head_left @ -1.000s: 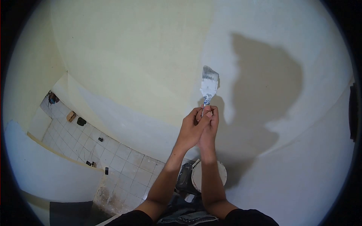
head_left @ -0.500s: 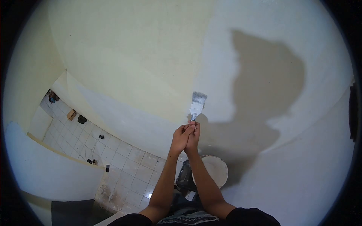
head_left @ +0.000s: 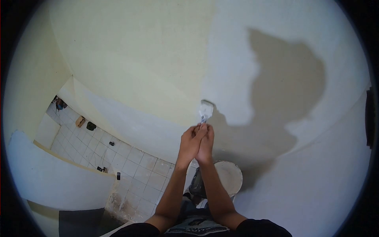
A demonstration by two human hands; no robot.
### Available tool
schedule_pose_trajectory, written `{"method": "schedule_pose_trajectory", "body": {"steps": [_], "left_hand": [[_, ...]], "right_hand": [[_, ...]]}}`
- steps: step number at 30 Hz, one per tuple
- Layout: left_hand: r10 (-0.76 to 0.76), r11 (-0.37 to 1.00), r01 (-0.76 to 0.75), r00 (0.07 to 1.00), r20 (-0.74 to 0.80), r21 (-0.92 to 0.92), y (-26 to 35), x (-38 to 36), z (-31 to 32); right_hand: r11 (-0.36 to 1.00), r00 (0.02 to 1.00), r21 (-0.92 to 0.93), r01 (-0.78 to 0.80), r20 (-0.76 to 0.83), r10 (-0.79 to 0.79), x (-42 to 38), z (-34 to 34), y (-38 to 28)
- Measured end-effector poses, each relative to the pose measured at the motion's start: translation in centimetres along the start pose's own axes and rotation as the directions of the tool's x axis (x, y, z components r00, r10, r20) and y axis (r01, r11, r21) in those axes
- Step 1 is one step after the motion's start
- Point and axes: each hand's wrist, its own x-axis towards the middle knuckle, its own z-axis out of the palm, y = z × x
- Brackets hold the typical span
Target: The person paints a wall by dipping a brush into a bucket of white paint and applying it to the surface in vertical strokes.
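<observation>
A paintbrush (head_left: 206,109) smeared with white paint has its bristles against the wall, at the border between the cream wall (head_left: 150,51) and the white painted part (head_left: 231,67). My left hand (head_left: 189,145) and my right hand (head_left: 205,143) are pressed together, closed around the lower end of the handle, which they mostly hide. Below my right forearm stands a round bucket (head_left: 231,178) with a pale inside, partly covered by the arm. A dark container (head_left: 198,185) sits beside it, between my forearms.
Tiled floor (head_left: 136,162) stretches away at left, with a brown box (head_left: 80,121), a dark bundle (head_left: 91,126) and a phone-like object (head_left: 118,176) on it. A low white partition (head_left: 67,185) curves along the left. My shadow falls on the wall at right.
The bristles, upright and fanned out before, now appear shorter and bent against the wall. Both hands have shifted slightly and still hold the brush. The whole view has moved a little.
</observation>
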Motion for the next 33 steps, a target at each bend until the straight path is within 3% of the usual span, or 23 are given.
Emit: {"method": "schedule_pose_trajectory", "body": {"steps": [5,9,11,15,18,19,20,23,26,29,33], "left_hand": [[0.144,0.988,-0.14,0.988,0.059,-0.065,5.0,-0.2,1.4],[0.209,0.962,-0.193,0.976,0.062,-0.193,5.5,-1.9,2.2],[0.15,0.977,-0.142,0.988,0.041,-0.158,5.1,-1.2,1.8],[0.006,0.996,-0.006,1.0,0.003,-0.084,-1.0,1.6,0.5],[-0.093,0.992,0.09,0.995,-0.032,-0.084,-6.3,0.7,-0.9],[-0.121,0.99,0.116,0.991,-0.06,-0.087,-7.9,0.3,-1.2],[-0.156,0.987,0.153,0.985,-0.069,-0.054,-9.4,0.0,-1.8],[-0.215,0.976,0.216,0.971,-0.101,0.003,-11.3,-1.0,-2.6],[-0.186,0.982,0.187,0.976,-0.111,0.002,-11.0,-1.7,-1.9],[-0.112,0.994,0.111,0.99,-0.091,-0.014,-9.3,-1.1,-1.5],[0.023,0.999,-0.025,0.999,-0.042,-0.049,-0.7,-0.2,0.1]], "right_hand": [[0.994,0.988,0.051,0.094,0.12,-0.099,0.5,2.7,-5.7],[0.981,0.964,-0.002,0.192,0.188,-0.189,-0.8,2.8,-7.4],[0.987,0.974,0.035,0.156,0.162,-0.159,-0.7,3.3,-7.0],[0.952,0.969,-0.19,0.239,0.103,-0.223,2.8,-1.3,1.6],[0.975,0.993,-0.19,0.112,0.059,-0.103,0.6,-3.8,5.4],[0.979,0.999,-0.199,-0.043,0.001,0.044,-0.3,-4.0,5.3],[0.976,0.996,-0.197,-0.091,-0.027,0.087,-0.8,-4.5,6.4],[0.964,0.973,-0.142,-0.227,-0.08,0.217,-2.0,-6.0,9.0],[0.969,0.985,-0.181,-0.166,-0.076,0.154,-2.3,-6.7,9.1],[0.983,0.987,-0.097,-0.155,-0.053,0.15,-2.5,-4.4,5.8],[0.999,0.997,0.027,0.041,0.06,-0.042,-0.4,0.1,0.0]]}}
